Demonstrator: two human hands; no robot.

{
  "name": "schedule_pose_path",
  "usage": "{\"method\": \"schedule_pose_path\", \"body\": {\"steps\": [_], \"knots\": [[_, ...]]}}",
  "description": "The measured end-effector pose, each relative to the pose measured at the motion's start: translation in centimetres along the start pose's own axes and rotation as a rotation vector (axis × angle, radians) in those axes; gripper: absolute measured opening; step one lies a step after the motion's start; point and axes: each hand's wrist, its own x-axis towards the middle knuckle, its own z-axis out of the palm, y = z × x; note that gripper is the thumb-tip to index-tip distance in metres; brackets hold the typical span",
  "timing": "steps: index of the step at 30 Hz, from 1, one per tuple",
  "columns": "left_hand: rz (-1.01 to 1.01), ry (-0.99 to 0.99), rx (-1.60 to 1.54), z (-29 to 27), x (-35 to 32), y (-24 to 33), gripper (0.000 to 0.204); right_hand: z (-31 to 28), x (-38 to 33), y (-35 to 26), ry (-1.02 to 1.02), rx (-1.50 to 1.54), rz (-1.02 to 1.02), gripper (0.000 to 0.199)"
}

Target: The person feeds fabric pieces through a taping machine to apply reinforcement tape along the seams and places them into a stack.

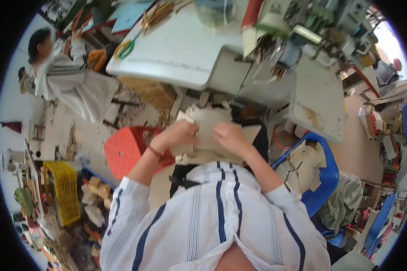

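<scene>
Pale cream sheet-like pieces [208, 119], fabric or thin leather by their look, lie in a loose pile on my lap, below the table's front edge. At the pile's left side my left hand [176, 135] is closed, with a cream flap [185, 117] standing up from its fingers. Opposite it, my right hand [233, 137] is over the pile with fingers curled together. Slight blur hides what that hand pinches, if anything. A gap of cream material shows between the two hands.
A white worktable [167, 58] with green-handled scissors [123, 49] stands ahead, a sewing machine [298, 27] at its right. A red stool [126, 151] is left, a blue bin [323, 180] of cream pieces right. Another person [63, 77] sits far left, near a yellow crate [61, 194].
</scene>
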Motion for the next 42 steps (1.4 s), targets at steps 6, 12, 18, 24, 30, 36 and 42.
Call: {"method": "schedule_pose_path", "body": {"steps": [6, 12, 18, 24, 30, 36, 42], "knots": [[-0.022, 0.067, -0.451, -3.1, 1.8, 2.8, 0.031, -8.0, 0.3, -3.3, 0.018, 0.251, 0.243, 0.009], [0.099, 0.568, -0.924, -6.8, 7.6, 11.8, 0.018, -20.0, 2.0, -2.7, 0.454, 0.891, 0.457, 0.010], [0.314, 0.911, -1.322, -8.9, 11.7, 17.2, 0.010, -23.3, 4.4, -3.4, 0.724, 1.244, 0.375, 0.012], [0.339, 1.022, -1.261, -9.6, 13.2, 17.0, 0.013, -23.3, 5.3, -1.7, 0.671, 1.181, 0.326, 0.015], [0.389, 1.019, -1.219, -11.0, 15.7, 16.3, 0.011, -23.3, 5.8, 3.3, 0.778, 1.214, 0.446, 0.024], [0.321, 0.947, -1.246, -12.9, 18.0, 16.1, 0.010, -26.2, 5.5, 4.2, 0.620, 0.709, 0.435, 0.024], [0.227, 0.851, -0.878, -15.0, 19.0, 15.6, 0.012, -28.9, 3.4, 6.1, 0.608, 0.727, 0.410, 0.023]]}}
